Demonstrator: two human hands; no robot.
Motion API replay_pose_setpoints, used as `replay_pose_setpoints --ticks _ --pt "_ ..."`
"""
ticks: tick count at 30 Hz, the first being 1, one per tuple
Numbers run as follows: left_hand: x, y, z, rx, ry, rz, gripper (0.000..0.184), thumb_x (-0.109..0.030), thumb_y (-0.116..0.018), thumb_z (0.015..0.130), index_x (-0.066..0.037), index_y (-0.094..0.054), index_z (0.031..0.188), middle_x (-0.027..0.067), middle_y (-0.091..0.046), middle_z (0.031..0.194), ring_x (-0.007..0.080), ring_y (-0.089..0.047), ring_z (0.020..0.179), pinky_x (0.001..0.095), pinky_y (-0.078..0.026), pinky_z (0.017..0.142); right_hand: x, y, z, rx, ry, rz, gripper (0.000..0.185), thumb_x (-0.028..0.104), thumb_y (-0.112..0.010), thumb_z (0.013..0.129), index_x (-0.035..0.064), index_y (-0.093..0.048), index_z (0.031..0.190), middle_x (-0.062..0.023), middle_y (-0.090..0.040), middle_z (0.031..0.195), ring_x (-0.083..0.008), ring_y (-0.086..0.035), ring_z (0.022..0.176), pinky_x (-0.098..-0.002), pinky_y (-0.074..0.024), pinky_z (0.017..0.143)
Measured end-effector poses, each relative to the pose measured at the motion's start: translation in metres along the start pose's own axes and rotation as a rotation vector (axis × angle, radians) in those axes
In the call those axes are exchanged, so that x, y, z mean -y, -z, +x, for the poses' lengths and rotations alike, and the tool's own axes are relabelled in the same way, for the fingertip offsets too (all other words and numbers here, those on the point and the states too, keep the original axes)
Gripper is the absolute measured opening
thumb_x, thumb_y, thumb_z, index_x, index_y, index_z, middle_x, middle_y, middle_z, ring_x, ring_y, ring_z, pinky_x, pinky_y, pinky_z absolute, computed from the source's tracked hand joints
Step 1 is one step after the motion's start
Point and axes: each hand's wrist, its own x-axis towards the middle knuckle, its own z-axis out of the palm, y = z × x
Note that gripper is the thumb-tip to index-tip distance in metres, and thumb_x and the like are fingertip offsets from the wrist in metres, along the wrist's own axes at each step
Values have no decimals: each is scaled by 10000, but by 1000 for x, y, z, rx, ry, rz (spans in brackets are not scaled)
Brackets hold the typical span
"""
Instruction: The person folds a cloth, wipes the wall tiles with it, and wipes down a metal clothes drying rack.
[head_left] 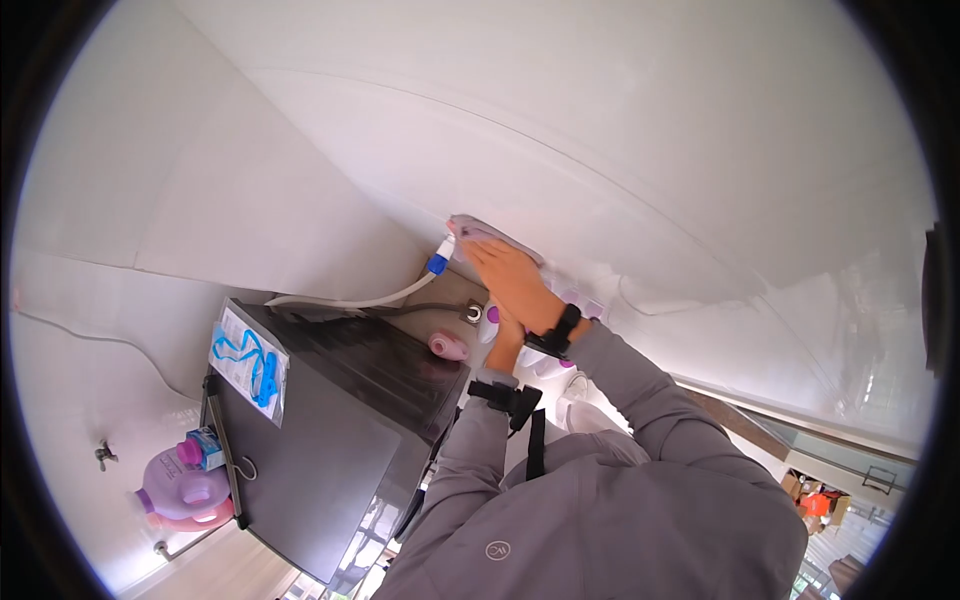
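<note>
Above the corner beside the washing machine, my right hand [512,285] reaches to the pale wall. Its fingers lie together over a mauve-grey cloth [508,242], holding it against the wall. Partly under the right hand is my left hand [507,328]; its fingers are hidden, so I cannot tell what they hold. A white hose [385,300] with a blue collar [437,263] ends close to the cloth's left end. Several purple-capped bottles [488,330] stand below my hands, partly covered by them. A pink bottle [447,346] is to the left of my left wrist.
The dark grey washing machine [320,460] fills the lower left, with a paper packet [247,365] on top. Purple and pink jugs [185,490] stand past its far side. A wall tap [106,455] is at far left. A grey drain hose [430,308] enters the floor corner.
</note>
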Motion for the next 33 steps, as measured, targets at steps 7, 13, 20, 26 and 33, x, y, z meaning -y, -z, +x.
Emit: replay_pose_setpoints --ticks 7,13,20,26,33 --pt "-20 -124 -102 412 -545 473 753 -488 -359 972 82 -216 1443 288 -219 1501 466 -228 1374 488 -174 1142 11 144 -164 -274 -393 -390 493 167 -589 788 86 -598 1275 -53 -544 1358 -214 -556 1151 -403 -390 1024" --pt "-172 -277 -150 655 -1337 580 532 -399 -557 877 -16 -569 1246 141 -572 1204 328 -516 1101 471 -366 935 -7 335 -208 -925 -490 -813 618 471 -531 935 9 -505 1345 -266 -382 1457 -470 -317 1364 -586 -233 1082" --pt "-81 -301 -182 491 -1508 674 539 -429 -447 920 4 -602 1201 179 -522 1336 364 -469 1238 538 -287 1031 -34 278 -285 -1013 -532 -907 599 417 -414 989 -31 -400 1387 -329 -275 1480 -495 -249 1380 -613 -178 1110" --pt "-33 -287 -197 756 -1419 757 514 -343 -482 878 5 -594 1240 164 -571 1282 365 -504 1207 510 -303 1035 -27 193 -360 -867 -769 -760 642 334 -521 943 -18 -304 1436 -296 -97 1547 -525 -116 1403 -631 -143 1098" --pt "-159 -398 -245 655 -1545 550 556 -364 -557 828 9 -576 1239 158 -587 1186 345 -502 1018 492 -289 956 -18 389 -295 -1220 -599 -779 605 353 -494 953 -17 -373 1417 -281 -252 1518 -491 -276 1374 -569 -247 1072"
